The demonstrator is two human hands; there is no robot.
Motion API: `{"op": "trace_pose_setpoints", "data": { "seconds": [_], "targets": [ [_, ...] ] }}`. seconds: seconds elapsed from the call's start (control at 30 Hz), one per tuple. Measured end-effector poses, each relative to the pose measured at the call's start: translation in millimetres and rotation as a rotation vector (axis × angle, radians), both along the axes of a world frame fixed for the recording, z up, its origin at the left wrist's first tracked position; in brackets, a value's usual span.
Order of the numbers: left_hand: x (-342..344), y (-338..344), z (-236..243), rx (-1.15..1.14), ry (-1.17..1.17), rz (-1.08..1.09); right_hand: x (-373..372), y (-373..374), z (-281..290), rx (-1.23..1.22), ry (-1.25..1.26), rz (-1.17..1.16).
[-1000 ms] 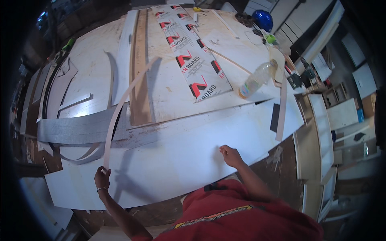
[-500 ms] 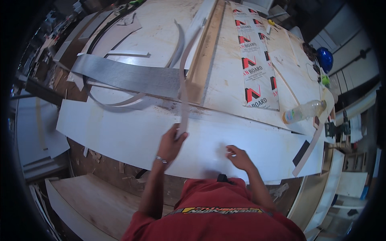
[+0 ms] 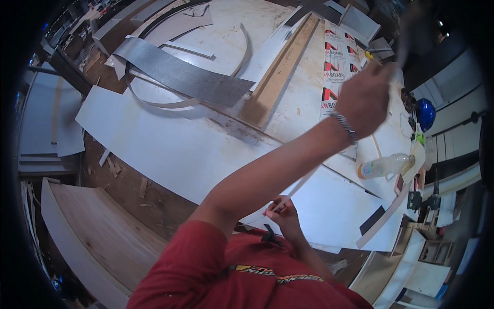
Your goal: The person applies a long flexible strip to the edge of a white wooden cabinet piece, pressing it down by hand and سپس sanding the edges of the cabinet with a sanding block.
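Note:
My left hand (image 3: pixel 365 98), with a metal band on its wrist, is raised across to the upper right, fingers closed on a thin pale strip (image 3: pixel 301 183) whose top blurs away above it. Lower down, near my waist, my right hand (image 3: pixel 283 216) pinches the same strip. My left forearm hides part of the strip. Below both hands lies a long white panel (image 3: pixel 154 144) along the near edge of the worktable. Beyond it are a wide grey band (image 3: pixel 195 82), a long wooden board (image 3: pixel 272 77) and a printed sheet (image 3: pixel 337 51).
A plastic bottle (image 3: pixel 386 166) lies at the right, near a blue helmet (image 3: pixel 425 113) and a drill (image 3: pixel 432 198). Curved strips and offcuts lie at the back left. A curved wooden piece (image 3: pixel 87 226) stands at lower left; open white cabinet carcasses (image 3: pixel 422 275) are at lower right.
My left hand has swung up and right from low on the left, carrying the strip. My right hand has gone from holding nothing to pinching the strip. The view has shifted.

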State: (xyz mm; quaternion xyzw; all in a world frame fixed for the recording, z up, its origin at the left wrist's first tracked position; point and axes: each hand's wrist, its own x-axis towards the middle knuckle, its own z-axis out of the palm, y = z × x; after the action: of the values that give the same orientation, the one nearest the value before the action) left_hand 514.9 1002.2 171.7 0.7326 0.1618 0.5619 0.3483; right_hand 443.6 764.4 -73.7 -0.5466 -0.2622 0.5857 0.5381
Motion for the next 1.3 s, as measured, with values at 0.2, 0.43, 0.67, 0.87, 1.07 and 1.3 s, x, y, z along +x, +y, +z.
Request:
{"op": "trace_pose_setpoints", "data": {
  "seconds": [0.2,0.43,0.67,0.87,1.07,1.3],
  "targets": [
    [107.4,68.6,-10.1,-0.187,0.581,0.088,36.4,-3.3,16.1,0.121,-0.194,-0.415],
    [19.1,5.0,-192.5,-0.608,0.663,-0.299,302.1,122.6,20.3,0.029,-0.511,-0.437],
    [-246.5,-19.4,-349.7,-1.229,0.294,-0.400,347.5,180.0,-89.0,-0.258,-0.889,-0.426],
    [-235.2,112.7,-325.6,-1.544,-0.168,-0.027,246.7,97.1,-113.2,-0.011,-1.221,-0.529],
    [-220.5,197.3,-366.1,-1.519,-0.391,-0.019,68.6,83.4,-33.3,-0.279,-0.908,-0.317],
    [-280.7,101.0,-350.4,-1.537,-0.350,-0.303,-41.4,176.7,-15.8,-0.206,-0.484,-0.057]
  ]
}}
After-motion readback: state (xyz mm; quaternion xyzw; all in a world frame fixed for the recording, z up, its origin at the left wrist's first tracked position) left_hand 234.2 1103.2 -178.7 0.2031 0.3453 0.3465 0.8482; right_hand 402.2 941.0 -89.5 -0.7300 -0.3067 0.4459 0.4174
